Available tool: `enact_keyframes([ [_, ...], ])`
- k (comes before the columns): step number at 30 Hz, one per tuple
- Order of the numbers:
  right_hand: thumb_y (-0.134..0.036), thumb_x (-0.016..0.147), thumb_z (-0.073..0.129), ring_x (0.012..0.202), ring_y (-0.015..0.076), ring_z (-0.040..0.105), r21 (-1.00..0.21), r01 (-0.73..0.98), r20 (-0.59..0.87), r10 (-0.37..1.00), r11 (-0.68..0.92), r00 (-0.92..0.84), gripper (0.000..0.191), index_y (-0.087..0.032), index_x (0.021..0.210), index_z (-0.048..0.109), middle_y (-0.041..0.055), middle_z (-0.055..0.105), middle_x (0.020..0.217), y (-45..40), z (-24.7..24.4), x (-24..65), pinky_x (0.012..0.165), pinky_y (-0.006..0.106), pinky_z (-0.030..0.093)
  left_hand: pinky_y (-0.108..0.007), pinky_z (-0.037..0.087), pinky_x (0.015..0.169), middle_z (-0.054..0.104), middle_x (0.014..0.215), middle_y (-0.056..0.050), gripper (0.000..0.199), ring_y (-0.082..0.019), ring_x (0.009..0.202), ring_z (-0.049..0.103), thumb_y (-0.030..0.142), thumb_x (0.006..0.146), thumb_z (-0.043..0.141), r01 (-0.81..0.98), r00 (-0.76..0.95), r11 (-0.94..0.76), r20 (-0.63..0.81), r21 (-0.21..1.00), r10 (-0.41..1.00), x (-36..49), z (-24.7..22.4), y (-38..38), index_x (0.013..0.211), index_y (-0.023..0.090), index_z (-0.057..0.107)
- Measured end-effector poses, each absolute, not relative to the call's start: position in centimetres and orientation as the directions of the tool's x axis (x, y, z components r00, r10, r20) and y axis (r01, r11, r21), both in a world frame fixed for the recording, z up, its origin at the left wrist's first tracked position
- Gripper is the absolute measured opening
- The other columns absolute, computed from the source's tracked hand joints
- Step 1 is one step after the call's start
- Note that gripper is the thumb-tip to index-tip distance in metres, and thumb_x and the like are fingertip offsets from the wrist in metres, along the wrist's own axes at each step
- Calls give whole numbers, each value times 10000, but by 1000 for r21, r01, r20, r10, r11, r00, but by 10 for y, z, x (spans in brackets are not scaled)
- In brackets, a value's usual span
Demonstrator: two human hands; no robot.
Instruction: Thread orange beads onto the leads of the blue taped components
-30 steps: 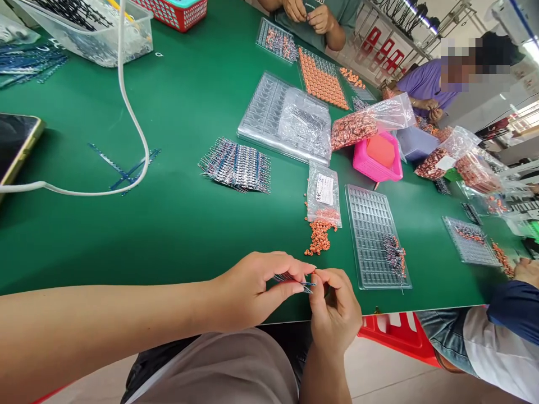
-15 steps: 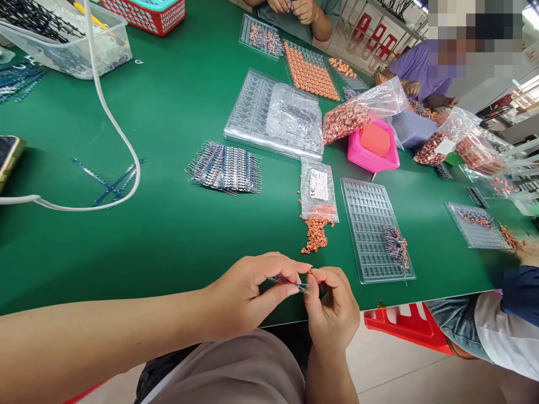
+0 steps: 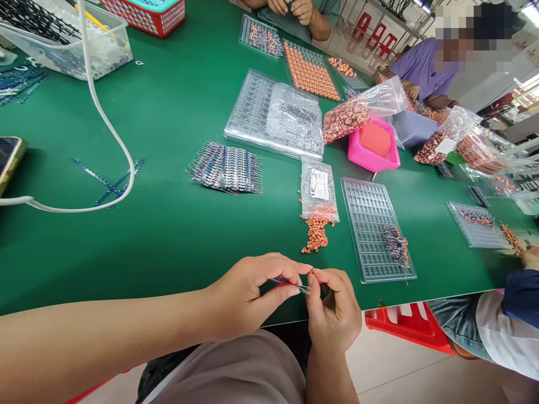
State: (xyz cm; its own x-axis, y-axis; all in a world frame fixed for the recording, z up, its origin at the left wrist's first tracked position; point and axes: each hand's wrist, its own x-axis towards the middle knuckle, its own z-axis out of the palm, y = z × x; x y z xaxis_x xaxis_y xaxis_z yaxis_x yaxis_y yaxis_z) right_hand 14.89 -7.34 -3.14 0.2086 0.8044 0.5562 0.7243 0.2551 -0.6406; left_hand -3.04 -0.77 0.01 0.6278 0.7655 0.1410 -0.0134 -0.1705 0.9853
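Observation:
My left hand [image 3: 256, 294] is closed on a small bunch of thin wire-leaded components [image 3: 302, 288], whose leads stick out past the thumb. My right hand [image 3: 334, 311] pinches a tiny orange ring [image 3: 311, 271], mostly covered by the fingertips, against the left fingertip. Just beyond the hands, loose orange rings [image 3: 315, 235] spill from a labelled clear zip bag [image 3: 319, 182]. Right of them lies a clear compartment tray [image 3: 364, 241] with a cluster of leaded parts bearing orange rings [image 3: 396, 247]. A fanned stack of taped leaded components [image 3: 227, 168] rests farther left.
A large clear tray [image 3: 248, 112] and a pink basket [image 3: 370, 160] stand beyond, beside a bag of copper-coloured rings [image 3: 347, 120]. A white cable [image 3: 99, 101] loops across the left side near a phone [image 3: 9, 163]. Co-workers sit at the far side and right.
My hands stay almost in place; the right fingers shift slightly, and the orange ring shows less between the fingertips.

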Motion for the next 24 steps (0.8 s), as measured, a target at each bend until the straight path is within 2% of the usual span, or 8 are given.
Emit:
enact_keyframes([
  [13,-70,889,673,712,157,666,-606,744,586,791,281,178,234,-245,1045,670,21,709,838,-76,-34,148,585,289,537,-301,572,926,790,1011,-117,123,-205,1104,724,116,948,549,-11,614,-298,242,955,752,-29,-1,-11,944,177,656],
  [18,-84,898,665,721,166,680,-560,774,605,784,295,140,237,-252,1064,666,25,716,847,-76,-33,149,609,308,559,-310,573,888,784,1011,-110,123,-194,995,732,109,944,549,-4,599,-316,255,949,759,-29,-1,-12,947,177,652],
  [24,-80,887,669,694,157,664,-630,716,575,800,300,171,232,-256,1037,680,16,706,826,-75,-33,149,576,289,538,-316,560,835,773,954,-100,130,-205,943,717,115,949,533,12,618,-323,247,946,746,-29,1,-11,936,168,651],
])
